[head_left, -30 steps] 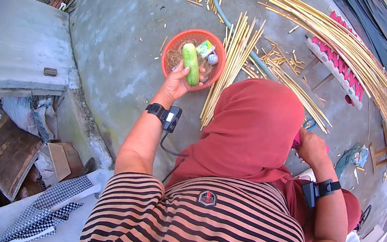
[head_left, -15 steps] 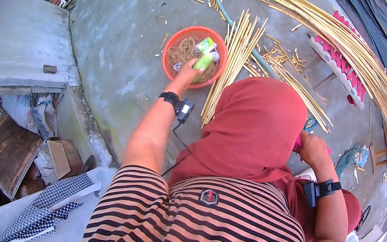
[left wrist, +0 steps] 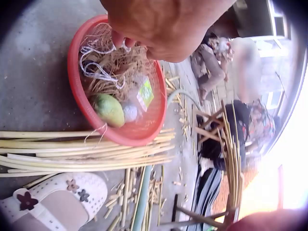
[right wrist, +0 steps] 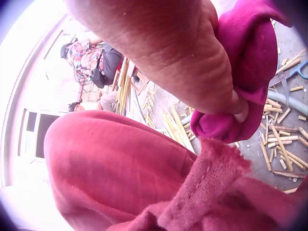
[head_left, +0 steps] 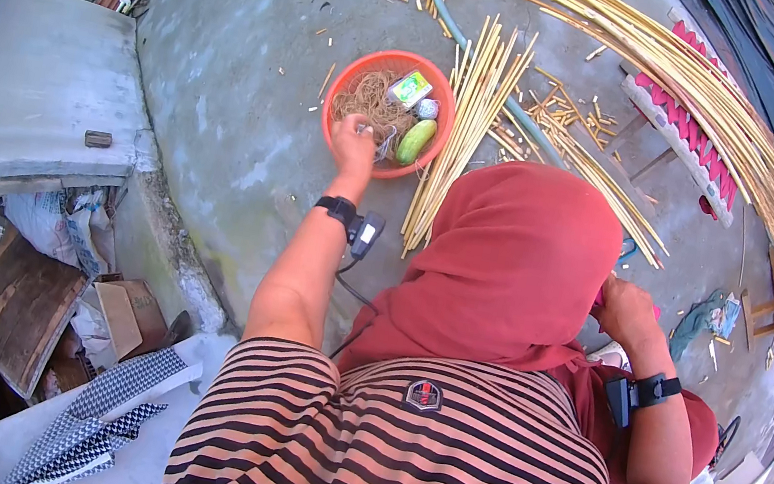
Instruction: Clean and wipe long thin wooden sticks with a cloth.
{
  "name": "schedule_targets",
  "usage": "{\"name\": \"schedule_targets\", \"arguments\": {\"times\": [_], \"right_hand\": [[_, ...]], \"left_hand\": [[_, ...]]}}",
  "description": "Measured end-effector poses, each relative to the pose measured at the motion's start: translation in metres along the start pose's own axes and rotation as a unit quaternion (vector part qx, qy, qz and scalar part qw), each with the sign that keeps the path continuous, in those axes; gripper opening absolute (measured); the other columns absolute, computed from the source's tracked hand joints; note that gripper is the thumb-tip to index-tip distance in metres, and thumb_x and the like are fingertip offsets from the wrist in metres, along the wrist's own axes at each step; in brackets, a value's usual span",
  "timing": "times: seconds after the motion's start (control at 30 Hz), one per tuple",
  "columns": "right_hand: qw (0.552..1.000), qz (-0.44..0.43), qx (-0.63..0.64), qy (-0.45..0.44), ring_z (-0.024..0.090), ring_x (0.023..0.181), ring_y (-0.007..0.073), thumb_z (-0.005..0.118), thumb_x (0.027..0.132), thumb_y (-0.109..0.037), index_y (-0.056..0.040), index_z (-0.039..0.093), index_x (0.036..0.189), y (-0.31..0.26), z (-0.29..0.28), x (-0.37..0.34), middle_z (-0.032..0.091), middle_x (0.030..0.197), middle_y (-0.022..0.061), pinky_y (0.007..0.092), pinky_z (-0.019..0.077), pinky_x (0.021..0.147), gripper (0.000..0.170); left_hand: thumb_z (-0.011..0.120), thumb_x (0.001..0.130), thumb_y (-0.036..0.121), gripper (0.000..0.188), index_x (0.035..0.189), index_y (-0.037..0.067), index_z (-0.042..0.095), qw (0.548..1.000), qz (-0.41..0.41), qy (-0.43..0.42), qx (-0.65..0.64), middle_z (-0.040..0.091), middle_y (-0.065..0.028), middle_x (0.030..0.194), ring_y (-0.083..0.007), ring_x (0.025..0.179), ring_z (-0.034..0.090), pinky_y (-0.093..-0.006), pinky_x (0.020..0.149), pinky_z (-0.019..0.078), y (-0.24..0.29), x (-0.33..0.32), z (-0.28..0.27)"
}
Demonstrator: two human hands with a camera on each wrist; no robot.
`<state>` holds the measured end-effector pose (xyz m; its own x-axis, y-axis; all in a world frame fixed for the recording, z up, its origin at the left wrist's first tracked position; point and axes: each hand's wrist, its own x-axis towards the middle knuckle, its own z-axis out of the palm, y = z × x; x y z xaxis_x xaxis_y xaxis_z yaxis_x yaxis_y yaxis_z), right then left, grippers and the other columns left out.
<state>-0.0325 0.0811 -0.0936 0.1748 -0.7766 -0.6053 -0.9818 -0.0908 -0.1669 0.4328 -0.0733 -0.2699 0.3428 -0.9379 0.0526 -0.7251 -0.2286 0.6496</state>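
Observation:
In the head view my left hand (head_left: 354, 144) reaches into an orange-red plastic basket (head_left: 339, 84), its fingers down at the tangled brown fibres (head_left: 376, 98). Loops of white string (left wrist: 98, 72) lie among the fibres, near the fingertips in the left wrist view. A green cucumber (head_left: 415, 142) rests at the basket's right side, below a small silvery-white ball (head_left: 427, 108) and a green-and-white packet (head_left: 410, 89). Whether the left fingers pinch any fibre or string I cannot tell. My right hand (head_left: 627, 309) grips a bunched magenta cloth (right wrist: 250, 53) beside the red-clothed knee.
Long pale sticks (head_left: 467, 123) lie right beside the basket, with short cut pieces (head_left: 568, 124) beyond. A blue-grey hose (head_left: 453, 30) crosses the floor. Sticks (head_left: 730, 124) lie over a pink-and-white rack (head_left: 682, 137). Other people (left wrist: 211, 62) sit farther off.
My left hand has lowered the cucumber into the basket, let go of it and moved left to the fibres. The right hand stays almost where it was.

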Motion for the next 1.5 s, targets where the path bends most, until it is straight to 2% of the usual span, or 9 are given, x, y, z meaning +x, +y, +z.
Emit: {"name": "schedule_targets", "arguments": {"times": [0.07, 0.3, 0.4, 0.53, 0.93, 1.23, 1.33, 1.4, 1.5], "right_hand": [[1.000, -0.003, -0.001, 0.001, 0.062, 0.083, 0.0342, 0.061, 0.077, -0.022, -0.0050, 0.054, 0.091, -0.001, 0.000, 0.000, 0.064, 0.083, 0.0165, 0.0439, 0.0488, 0.072, 0.023], [1.000, -0.024, -0.013, 0.008, 0.062, 0.082, 0.0342, 0.061, 0.077, -0.022, -0.0052, 0.054, 0.091, 0.003, 0.005, 0.007, 0.064, 0.083, 0.0168, 0.0440, 0.0493, 0.070, 0.022], [1.000, -0.020, -0.018, -0.006, 0.062, 0.082, 0.0340, 0.061, 0.077, -0.021, -0.0050, 0.054, 0.092, 0.001, 0.003, 0.010, 0.064, 0.084, 0.0168, 0.0438, 0.0493, 0.070, 0.023], [1.000, -0.020, -0.007, -0.020, 0.063, 0.082, 0.0339, 0.061, 0.076, -0.019, -0.0050, 0.055, 0.095, -0.001, 0.002, 0.012, 0.065, 0.085, 0.0164, 0.0436, 0.0492, 0.071, 0.025], [1.000, -0.002, 0.002, -0.030, 0.063, 0.083, 0.0331, 0.063, 0.076, -0.023, -0.0056, 0.058, 0.093, -0.006, -0.005, 0.010, 0.065, 0.084, 0.0159, 0.0424, 0.0490, 0.073, 0.024], [1.000, -0.007, -0.011, -0.013, 0.063, 0.082, 0.0330, 0.061, 0.075, -0.018, -0.0055, 0.054, 0.092, -0.002, 0.005, 0.004, 0.064, 0.082, 0.0157, 0.0432, 0.0494, 0.070, 0.022], [1.000, -0.007, -0.014, -0.004, 0.063, 0.082, 0.0333, 0.061, 0.074, -0.016, -0.0050, 0.054, 0.091, 0.001, 0.007, 0.001, 0.064, 0.081, 0.0161, 0.0436, 0.0494, 0.070, 0.022], [1.000, -0.007, -0.012, 0.001, 0.063, 0.081, 0.0338, 0.060, 0.074, -0.016, -0.0047, 0.054, 0.090, 0.001, 0.007, 0.000, 0.064, 0.081, 0.0165, 0.0438, 0.0495, 0.069, 0.021], [1.000, -0.010, -0.013, 0.013, 0.062, 0.080, 0.0348, 0.059, 0.075, -0.015, -0.0044, 0.053, 0.089, 0.001, 0.007, -0.003, 0.064, 0.081, 0.0170, 0.0442, 0.0496, 0.068, 0.019]], "left_hand": [[0.072, 0.071, 0.017, 0.051, 0.117, 0.007, 0.054, 0.984, -0.104, 0.108, -0.097, 0.049, -0.0228, 0.115, -0.0365, 0.109, 0.049, -0.0413, 0.088, 0.0434, -0.040, 0.027, 0.014], [0.077, 0.065, 0.017, 0.057, 0.117, 0.005, 0.055, 0.962, -0.264, 0.019, -0.066, 0.047, -0.0240, 0.120, -0.0367, 0.113, 0.048, -0.0403, 0.090, 0.0428, 0.036, 0.037, 0.006], [0.073, 0.066, 0.012, 0.031, 0.095, 0.005, 0.065, 0.984, -0.154, -0.088, -0.029, 0.060, -0.0171, 0.097, -0.0324, 0.097, 0.058, -0.0376, 0.085, 0.0459, 0.010, 0.045, 0.039], [0.059, 0.068, 0.002, 0.012, 0.079, 0.006, 0.062, 0.979, 0.199, -0.030, 0.038, 0.059, -0.0116, 0.088, -0.0325, 0.086, 0.055, -0.0423, 0.075, 0.0444, 0.039, 0.003, 0.063], [0.053, 0.076, 0.011, 0.011, 0.079, 0.007, 0.061, 0.933, 0.310, -0.052, 0.176, 0.057, -0.0074, 0.091, -0.0290, 0.090, 0.050, -0.0398, 0.077, 0.0439, 0.045, -0.034, 0.056], [0.057, 0.072, 0.004, 0.020, 0.090, 0.009, 0.062, 0.938, 0.294, -0.113, 0.147, 0.057, -0.0092, 0.102, -0.0307, 0.095, 0.050, -0.0410, 0.082, 0.0435, 0.032, -0.035, 0.052], [0.062, 0.073, 0.009, 0.029, 0.102, 0.012, 0.062, 0.947, 0.223, 0.039, 0.227, 0.054, -0.0096, 0.114, -0.0294, 0.104, 0.049, -0.0422, 0.085, 0.0428, 0.026, -0.032, 0.027], [0.065, 0.073, 0.012, 0.040, 0.113, 0.015, 0.059, 0.945, 0.028, 0.047, 0.323, 0.050, -0.0104, 0.124, -0.0284, 0.112, 0.047, -0.0425, 0.090, 0.0415, 0.016, -0.028, 0.006], [0.066, 0.074, 0.020, 0.039, 0.111, 0.011, 0.059, 0.978, -0.051, 0.038, 0.197, 0.054, -0.0135, 0.116, -0.0339, 0.106, 0.051, -0.0400, 0.089, 0.0422, -0.057, -0.003, -0.009]]}}
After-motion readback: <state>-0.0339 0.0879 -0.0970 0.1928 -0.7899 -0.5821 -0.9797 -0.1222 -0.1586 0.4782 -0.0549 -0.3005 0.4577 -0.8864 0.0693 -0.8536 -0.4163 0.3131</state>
